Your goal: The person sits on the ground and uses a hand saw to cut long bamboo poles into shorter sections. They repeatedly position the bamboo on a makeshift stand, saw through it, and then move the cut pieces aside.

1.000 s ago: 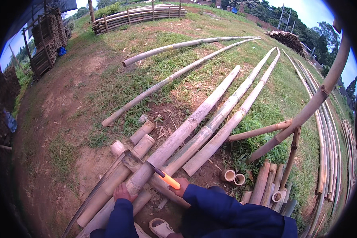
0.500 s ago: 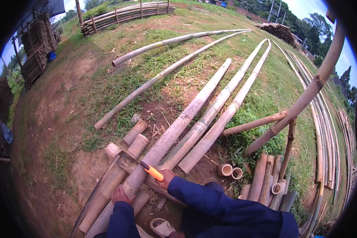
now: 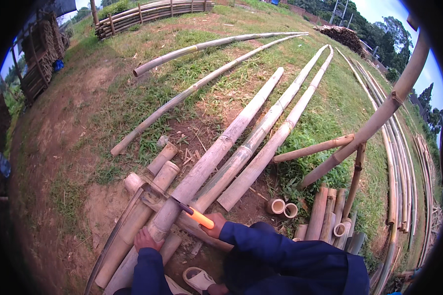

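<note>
My right hand (image 3: 215, 225) grips the orange handle (image 3: 202, 219) of a handsaw. The saw's thin dark blade (image 3: 176, 200) lies across a thick pale bamboo pole (image 3: 202, 164), just beyond my left hand. My left hand (image 3: 147, 240) is wrapped over the near part of that pole and presses on it. Under the pole, shorter bamboo pieces (image 3: 128, 229) form a low support. How deep the blade sits in the pole I cannot make out. Two more long bamboo poles (image 3: 246, 150) lie alongside to the right.
Cut bamboo lengths (image 3: 325, 214) stand at right beside a slanting bamboo post (image 3: 364, 128). Two long poles (image 3: 162, 118) lie on the grass ahead. Stacked poles (image 3: 152, 14) are at the far left, more poles (image 3: 396, 162) at far right. A sandalled foot (image 3: 199, 279) is below.
My right hand has drawn the saw handle back to the right, toward me. My left hand keeps its place on the pole. The whole view has shifted slightly.
</note>
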{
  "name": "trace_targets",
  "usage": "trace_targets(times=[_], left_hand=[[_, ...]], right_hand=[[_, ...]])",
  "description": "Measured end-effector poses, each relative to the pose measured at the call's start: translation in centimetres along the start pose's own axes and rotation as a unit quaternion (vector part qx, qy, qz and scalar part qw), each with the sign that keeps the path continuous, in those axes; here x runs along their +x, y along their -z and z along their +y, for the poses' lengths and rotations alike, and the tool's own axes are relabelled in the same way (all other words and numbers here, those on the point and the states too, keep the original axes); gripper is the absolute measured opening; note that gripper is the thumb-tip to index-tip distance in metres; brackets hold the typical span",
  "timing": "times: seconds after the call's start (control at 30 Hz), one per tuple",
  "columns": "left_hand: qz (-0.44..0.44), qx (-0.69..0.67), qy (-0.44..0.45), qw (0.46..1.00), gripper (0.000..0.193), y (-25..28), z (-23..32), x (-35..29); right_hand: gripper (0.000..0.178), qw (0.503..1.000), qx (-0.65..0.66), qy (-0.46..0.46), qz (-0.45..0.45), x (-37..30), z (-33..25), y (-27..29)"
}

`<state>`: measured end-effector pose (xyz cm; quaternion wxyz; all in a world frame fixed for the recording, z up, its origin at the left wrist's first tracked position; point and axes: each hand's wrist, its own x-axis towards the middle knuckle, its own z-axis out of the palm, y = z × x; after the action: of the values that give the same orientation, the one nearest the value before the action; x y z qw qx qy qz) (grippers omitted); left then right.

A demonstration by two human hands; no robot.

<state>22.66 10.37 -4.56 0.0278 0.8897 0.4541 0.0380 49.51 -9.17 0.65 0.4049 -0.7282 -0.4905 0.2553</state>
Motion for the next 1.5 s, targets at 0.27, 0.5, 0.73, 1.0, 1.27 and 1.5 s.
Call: trace_targets(times=[0.27,0.5,0.73,1.0,1.27,1.5], left_hand=[[0.001,0.009,0.014,1.0,0.092,0.1,-2.1,-1.1],[0.025,0.006,-0.018,1.0,0.094,0.5,0.1,-0.1],[0.027,0.002,0.002,1.0,0.09,0.3,-2.0,0.4],[-0.002,-0.042,0.02,0.999,0.088,0.3,-0.6,-0.4],[0.019,0.003,0.019,1.0,0.09,-0.1,-2.6,0.4],[-0.012,-0.024,0.022,0.999,0.093,0.2,-0.7,-0.5]], right_hand=[[0.025,0.99,0.028,-0.093,-0.102,-12.7,-3.7,7.2],[0.02,0.996,0.029,-0.072,-0.033,-4.0,-1.0,2.4],[0.02,0.992,0.005,-0.097,-0.086,-5.0,-1.7,2.0],[0.019,0.983,0.052,-0.149,-0.098,-7.3,-3.6,5.2],[0.02,0.993,-0.023,-0.082,-0.082,-4.4,-2.6,2.5],[0.018,0.995,0.037,-0.083,-0.038,-12.6,-4.7,7.7]])
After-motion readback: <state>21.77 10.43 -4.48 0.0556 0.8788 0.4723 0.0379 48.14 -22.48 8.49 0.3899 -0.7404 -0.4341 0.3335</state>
